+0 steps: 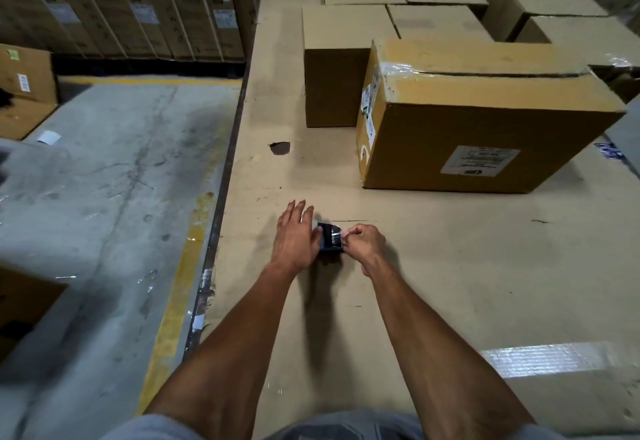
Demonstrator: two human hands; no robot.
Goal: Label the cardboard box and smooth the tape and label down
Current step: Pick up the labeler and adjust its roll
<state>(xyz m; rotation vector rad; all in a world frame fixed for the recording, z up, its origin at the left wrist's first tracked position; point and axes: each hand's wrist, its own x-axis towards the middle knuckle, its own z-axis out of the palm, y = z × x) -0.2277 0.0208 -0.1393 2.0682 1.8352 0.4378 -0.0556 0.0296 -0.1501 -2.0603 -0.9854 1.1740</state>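
A small dark blue tape roll with shiny clear tape stands on the cardboard-covered worktop. My left hand rests flat against the roll's left side, fingers extended. My right hand pinches the clear tape end at the roll's right side. Farther back to the right sits a large cardboard box, taped across its top seam, with a white label on its near face and stickers on its left face.
More cardboard boxes stand behind and beside the large box. The worktop's left edge drops to a concrete floor with a yellow line. Tall strapped cartons line the back left. A strip of clear tape lies at right.
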